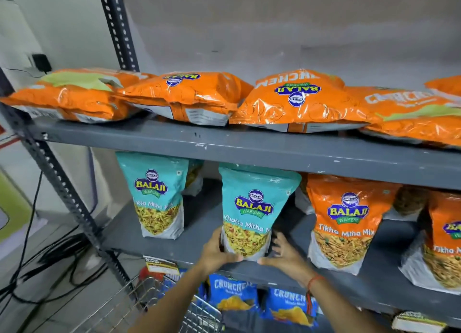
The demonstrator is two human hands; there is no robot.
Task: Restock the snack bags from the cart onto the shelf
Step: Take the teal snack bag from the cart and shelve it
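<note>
A teal Khatta Mitha Mix bag [252,208] stands upright near the front edge of the middle shelf [194,242]. My left hand [215,251] grips its lower left corner, thumb under the bottom. My right hand [284,254] is at its lower right corner with fingers spread, touching the bag's bottom edge. A second teal bag [157,193] stands to the left. Orange Tikha Mitha Mix bags [346,220] stand to the right. The wire cart [159,305] sits below, at the bottom left of centre.
Several orange bags [294,103] lie flat on the top shelf [249,150]. Blue Crunchex bags [234,295] hang on the shelf below. A slotted grey upright [64,188] frames the left side. Black cables [37,265] trail over the floor at left.
</note>
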